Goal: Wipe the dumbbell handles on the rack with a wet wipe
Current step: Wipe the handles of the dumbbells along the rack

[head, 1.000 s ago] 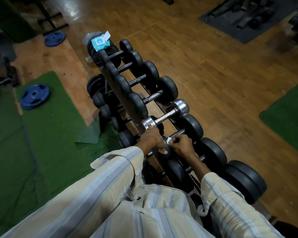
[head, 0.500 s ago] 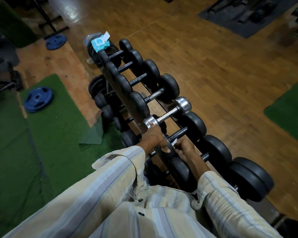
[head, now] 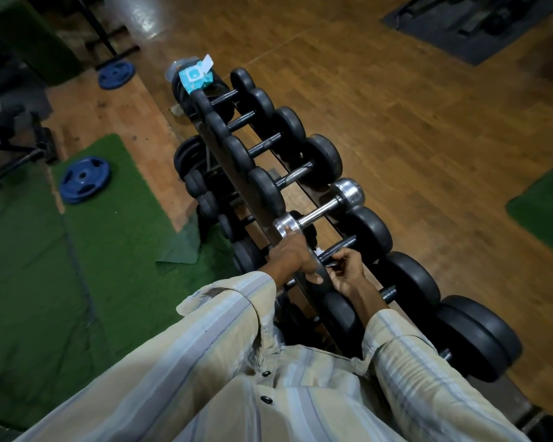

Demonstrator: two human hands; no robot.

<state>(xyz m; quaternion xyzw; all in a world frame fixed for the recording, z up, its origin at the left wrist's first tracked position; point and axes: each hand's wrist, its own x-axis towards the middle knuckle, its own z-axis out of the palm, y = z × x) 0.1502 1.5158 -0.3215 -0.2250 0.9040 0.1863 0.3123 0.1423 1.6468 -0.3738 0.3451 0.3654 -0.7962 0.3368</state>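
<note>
A long dumbbell rack [head: 310,186] runs away from me, loaded with several black dumbbells and one chrome dumbbell [head: 320,212]. My right hand [head: 347,271] is wrapped around the dark handle [head: 340,245] of the black dumbbell just nearer than the chrome one, holding a white wet wipe [head: 318,252] against it; only a scrap of the wipe shows. My left hand [head: 296,258] grips that dumbbell's near black head [head: 316,272]. A teal wet-wipe pack [head: 195,76] lies on the far end of the rack.
Blue weight plates [head: 85,178] [head: 115,74] lie on the floor at left, one on the green turf mat [head: 45,250]. Wooden floor stretches right of the rack. A dark mat with equipment [head: 473,20] sits at the far right, another green mat [head: 546,212] at the right edge.
My right hand slid back along the dark handle toward my left hand, then out a little again with the wipe. My left hand stays on the dumbbell head.
</note>
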